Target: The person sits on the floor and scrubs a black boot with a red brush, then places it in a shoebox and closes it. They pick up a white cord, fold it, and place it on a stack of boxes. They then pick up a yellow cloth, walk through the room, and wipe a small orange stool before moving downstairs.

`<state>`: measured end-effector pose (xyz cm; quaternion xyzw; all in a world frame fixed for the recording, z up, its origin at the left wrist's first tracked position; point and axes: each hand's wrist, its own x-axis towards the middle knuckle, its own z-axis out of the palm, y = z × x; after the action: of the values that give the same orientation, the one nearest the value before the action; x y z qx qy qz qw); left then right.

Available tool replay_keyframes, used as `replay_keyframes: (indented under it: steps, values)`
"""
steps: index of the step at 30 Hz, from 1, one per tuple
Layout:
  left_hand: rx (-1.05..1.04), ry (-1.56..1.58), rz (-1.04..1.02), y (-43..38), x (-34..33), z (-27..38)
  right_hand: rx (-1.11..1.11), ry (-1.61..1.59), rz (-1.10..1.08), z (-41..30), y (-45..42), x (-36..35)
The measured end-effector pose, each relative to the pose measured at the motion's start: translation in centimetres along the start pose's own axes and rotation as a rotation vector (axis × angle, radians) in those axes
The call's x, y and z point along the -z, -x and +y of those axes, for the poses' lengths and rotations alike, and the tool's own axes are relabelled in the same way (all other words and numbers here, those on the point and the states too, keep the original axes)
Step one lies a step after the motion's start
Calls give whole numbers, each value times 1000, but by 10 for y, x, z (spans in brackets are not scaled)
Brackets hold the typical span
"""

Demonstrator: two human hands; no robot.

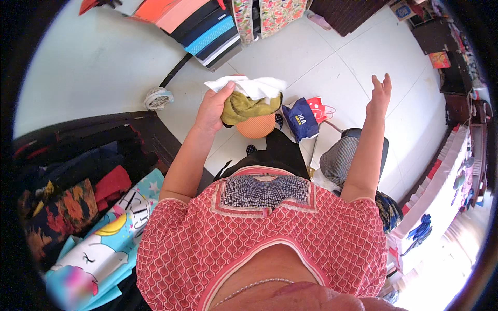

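Note:
My left hand (215, 107) grips a bunched olive-green cloth (249, 109) together with a white cloth or sheet (249, 87) lying along its top. The thumb presses on the white piece; a dark edging shows on the green one. Both are held above an orange ribbed round stool seat (256, 126), which they partly cover in the view. Off to the right, my right hand (379, 95) is raised over the tiled floor (334, 66). Its fingers are apart and nothing is in it.
Stacked folded fabrics (212, 35) stand at the back left, near a small white fan (158, 98). A dark blue bag (299, 118) sits beside a red bag (318, 109) on the floor. A mesh-backed chair (336, 159) is at my right. Clothes and a unicorn-print cloth (113, 237) lie at left.

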<state>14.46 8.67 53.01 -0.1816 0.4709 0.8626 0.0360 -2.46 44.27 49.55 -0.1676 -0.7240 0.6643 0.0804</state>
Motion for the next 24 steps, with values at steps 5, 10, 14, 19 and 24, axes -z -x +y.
replay_keyframes:
  steps: [5, 10, 14, 19, 24]
  values:
    - [-32, 97, -85, 46, -18, 2, 6, -53, -738, -16, 109, -22]
    - [-72, 16, -74, 91, -35, -1, 196, -48, -1094, -15, 198, -63]
    - [-133, -164, 125, 128, -33, -1, -164, -412, -1079, -31, 182, -66]
    - [-97, -229, 427, 172, 18, -58, 44, 406, -1108, -19, 121, -16]
    - [-188, -53, 919, 279, 44, -105, 318, 591, -1126, 45, 104, 5]
